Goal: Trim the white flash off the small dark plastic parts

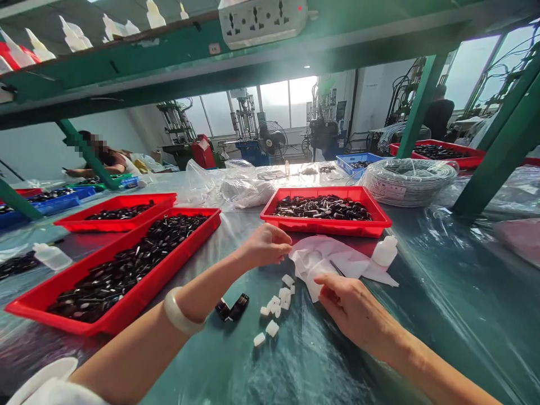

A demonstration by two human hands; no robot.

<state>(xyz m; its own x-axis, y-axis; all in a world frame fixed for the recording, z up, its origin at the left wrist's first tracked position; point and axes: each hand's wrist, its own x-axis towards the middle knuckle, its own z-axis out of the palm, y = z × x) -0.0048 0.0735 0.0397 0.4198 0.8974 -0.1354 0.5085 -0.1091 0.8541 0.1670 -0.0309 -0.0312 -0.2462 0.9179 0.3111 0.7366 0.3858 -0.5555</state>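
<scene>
My left hand [270, 245] is over the table in front of the middle red tray [324, 228], its fingers curled together. Whatever is between its fingertips is too small to make out. Beside the crumpled white cloth [314, 253] is my right hand [352, 309], thumb and fingers bent inward; any object in them is hidden. A thin dark stick-like thing [336, 267] shows on the cloth just behind that hand. Several small white blocks [284, 295] lie loose between my forearms. Two black pieces [233, 307] rest close to my left wrist.
Long red tray [158, 275] at left and another red tray [118, 225] behind it hold small black parts. A white bottle [385, 251] stands right of the cloth. Coiled cable [409, 180] sits at back right. A green shelf with a power strip [264, 22] crosses overhead.
</scene>
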